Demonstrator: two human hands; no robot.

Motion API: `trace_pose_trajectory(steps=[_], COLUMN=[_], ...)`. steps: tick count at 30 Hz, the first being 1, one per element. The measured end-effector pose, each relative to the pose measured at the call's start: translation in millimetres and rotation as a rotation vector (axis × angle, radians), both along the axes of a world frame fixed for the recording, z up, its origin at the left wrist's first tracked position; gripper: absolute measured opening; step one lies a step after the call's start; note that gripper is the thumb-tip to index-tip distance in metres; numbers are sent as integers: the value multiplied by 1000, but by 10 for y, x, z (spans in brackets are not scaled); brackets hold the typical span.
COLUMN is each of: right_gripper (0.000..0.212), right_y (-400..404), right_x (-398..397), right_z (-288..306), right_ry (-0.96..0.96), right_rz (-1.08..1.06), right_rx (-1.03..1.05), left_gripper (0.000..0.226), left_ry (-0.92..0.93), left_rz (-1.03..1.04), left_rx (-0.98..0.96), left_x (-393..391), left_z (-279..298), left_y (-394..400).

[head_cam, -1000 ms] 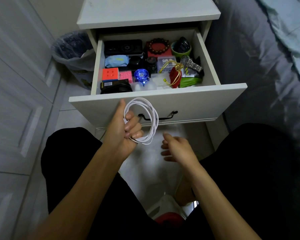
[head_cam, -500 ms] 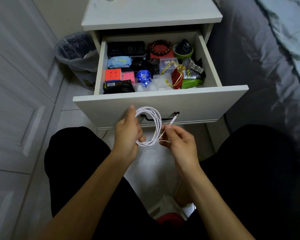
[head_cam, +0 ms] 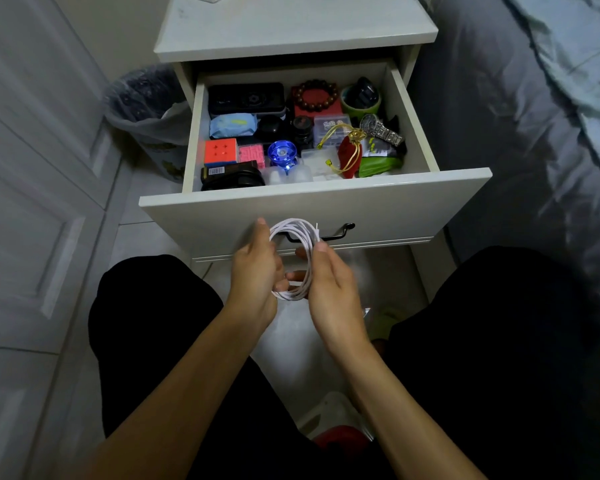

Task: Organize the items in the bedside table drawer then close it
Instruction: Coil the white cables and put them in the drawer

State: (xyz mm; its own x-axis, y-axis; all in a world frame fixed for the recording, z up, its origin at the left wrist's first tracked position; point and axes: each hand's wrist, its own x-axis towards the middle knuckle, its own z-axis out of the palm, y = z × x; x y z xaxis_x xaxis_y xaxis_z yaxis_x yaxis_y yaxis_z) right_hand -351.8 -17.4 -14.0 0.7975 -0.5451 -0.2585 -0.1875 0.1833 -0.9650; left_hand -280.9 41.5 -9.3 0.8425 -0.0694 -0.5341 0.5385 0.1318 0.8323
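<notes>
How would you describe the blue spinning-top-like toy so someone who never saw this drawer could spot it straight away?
Start at the open drawer of the white bedside table and look along its front edge, near the middle. The blue toy stands there, right of the pink puzzle and the orange cube. It alone is glossy, see-through blue and round.

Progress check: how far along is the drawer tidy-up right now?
Done: drawer contents sit packed side by side. In hand: left hand and right hand hold the coiled white cable before the drawer front. Left: stow the cable, close the open drawer.
</notes>
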Motion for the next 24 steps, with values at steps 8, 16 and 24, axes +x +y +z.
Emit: trace_pose_trajectory(steps=[8, 16, 24], right_gripper=[26, 27, 27], right_y=[-102, -347, -521], right_x=[8, 27, 51], right_z=[-99, -14, 15], right_ry=[-98, -62, 75], right_rz=[-86, -41, 52], right_rx=[242, 411, 286], left_gripper=[60, 37, 17], left_ry=[-189, -530, -406], left_rz=[-216, -349, -633], left_rx=[256, 365, 546], left_x=[-85, -182, -103], left_z=[-20, -5, 33], left_y=[34, 34, 128])
